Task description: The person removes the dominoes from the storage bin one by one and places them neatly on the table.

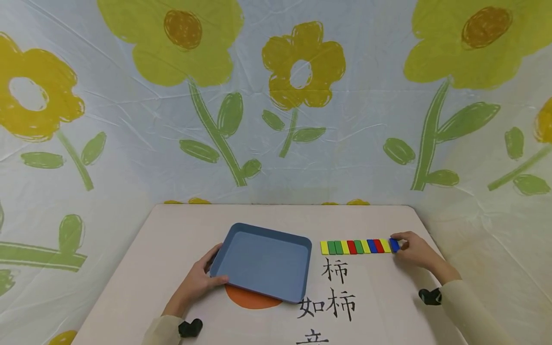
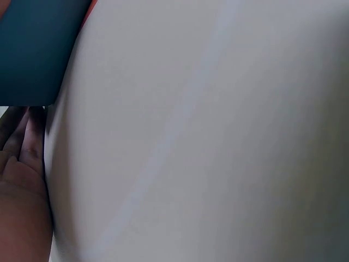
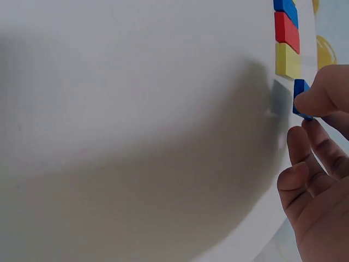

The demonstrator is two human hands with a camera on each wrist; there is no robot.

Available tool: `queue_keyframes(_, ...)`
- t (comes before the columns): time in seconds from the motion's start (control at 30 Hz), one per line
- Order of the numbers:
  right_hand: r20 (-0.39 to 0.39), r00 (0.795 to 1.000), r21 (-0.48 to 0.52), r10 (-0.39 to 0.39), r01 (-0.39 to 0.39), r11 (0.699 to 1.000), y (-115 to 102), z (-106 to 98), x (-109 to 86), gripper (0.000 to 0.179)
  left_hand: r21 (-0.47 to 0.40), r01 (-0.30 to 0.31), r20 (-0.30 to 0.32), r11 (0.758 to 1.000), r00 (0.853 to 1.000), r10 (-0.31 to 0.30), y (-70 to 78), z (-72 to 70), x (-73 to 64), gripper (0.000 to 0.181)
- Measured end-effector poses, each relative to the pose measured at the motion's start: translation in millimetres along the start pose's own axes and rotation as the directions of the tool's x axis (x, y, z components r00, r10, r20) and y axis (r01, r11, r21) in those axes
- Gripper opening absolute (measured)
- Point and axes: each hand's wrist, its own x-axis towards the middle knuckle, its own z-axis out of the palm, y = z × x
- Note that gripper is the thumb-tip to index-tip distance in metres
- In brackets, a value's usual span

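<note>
A blue-grey rectangular tray (image 1: 260, 261) sits left of the middle of the table, turned at an angle, with nothing in it. My left hand (image 1: 202, 278) grips its left end, thumb along the near rim and fingers at the far side; in the left wrist view fingers (image 2: 34, 136) reach under the tray's edge. At the right, my right hand (image 1: 416, 251) pinches a blue block (image 3: 299, 95) between thumb and fingers. The block is at the right end of a straight row of yellow, green, red and blue blocks (image 1: 353, 247), beside a yellow one (image 3: 287, 61).
The pale table (image 1: 379, 297) bears black printed characters (image 1: 338, 304) and an orange printed shape (image 1: 252, 298) partly covered by the tray. A flower-patterned sheet (image 1: 366, 143) hangs behind and at both sides. Dark devices (image 1: 190, 328) show at both wrists.
</note>
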Motion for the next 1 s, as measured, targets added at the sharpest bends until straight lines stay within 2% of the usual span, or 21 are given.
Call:
queue_keyframes(0.2,0.04,0.998,-0.015,0.049,-0.048,0.999,6.5,5.0,4.7,0.051,-0.004,-0.001,0.002,1.0,1.0,0.001,0.9,-0.3,0.0,0.099)
queue_keyframes(0.63,-0.002,1.0,-0.054,0.001,-0.002,0.999,5.2,11.9,9.6,0.049,-0.003,0.002,0.003,1.0,1.0,-0.002,-1.2,0.2,0.5,0.099)
queue_keyframes(1.0,0.004,1.0,-0.045,0.021,-0.021,0.999,3.7,11.0,11.7,0.051,-0.023,0.002,0.0,1.0,1.0,-0.002,-3.1,1.0,0.6,0.1)
